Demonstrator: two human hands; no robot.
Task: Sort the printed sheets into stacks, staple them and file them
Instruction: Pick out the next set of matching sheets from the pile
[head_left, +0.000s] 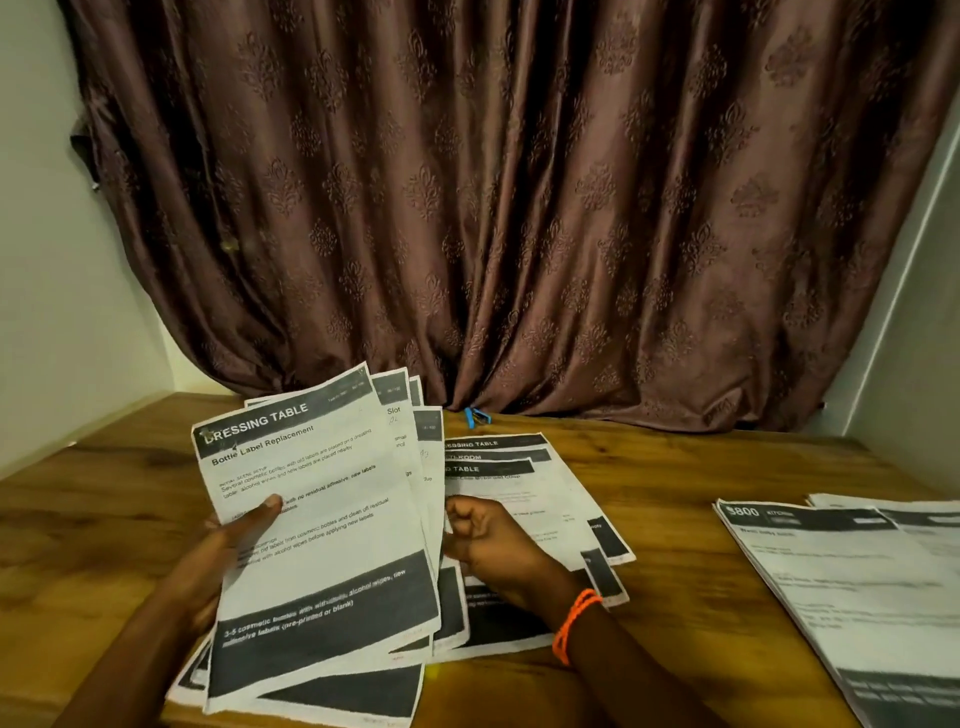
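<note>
My left hand (228, 545) holds a fanned bundle of printed sheets (322, 519) tilted up off the table, thumb on the top page headed "DRESSING TABLE". My right hand (488, 540) sits at the bundle's right edge, fingers curled against the edges of the rear sheets; an orange band is on its wrist. Under that hand a small stack of sheets (524, 478) lies flat on the wooden table (104, 493), headers staggered. Another stack (841, 577) headed "$800 KITCHEN" lies at the right. A small blue stapler-like object (477, 417) rests by the curtain.
A brown patterned curtain (493, 208) hangs along the back of the table. White walls close in on the left and right. Bare wood shows on the left and between the two flat stacks.
</note>
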